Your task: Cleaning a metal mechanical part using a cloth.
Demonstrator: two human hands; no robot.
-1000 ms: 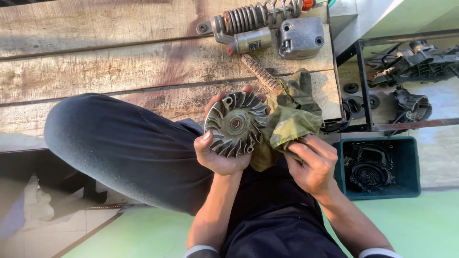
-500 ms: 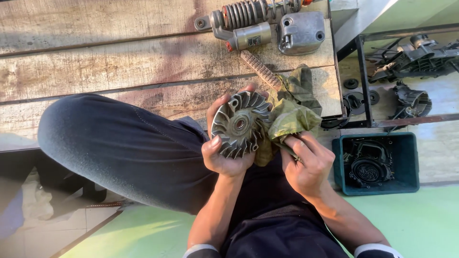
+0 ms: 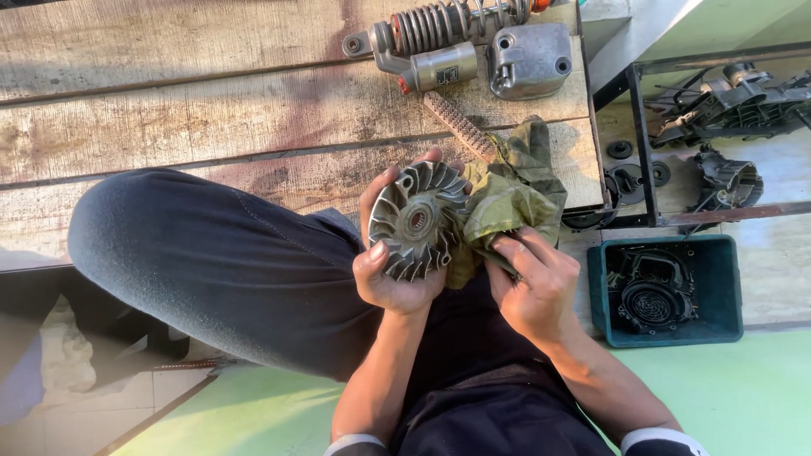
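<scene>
Left hand clamped around finned metal wheel, right hand pinching olive rag: best wiped between fins, wheel braced steady.

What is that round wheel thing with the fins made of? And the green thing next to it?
The wheel looks like cast metal: dull grey, stiff fins, grimy. The green thing looks like cloth: soft, crumpled folds, stained.

The person wears dark blue-grey denim trousers, the cloth smooth and faintly speckled, with a stitched seam running along the thigh. A dark, almost black top covers the torso. Both forearms are bare; near each elbow shows a dark sleeve edge with a pale grey band.
</scene>
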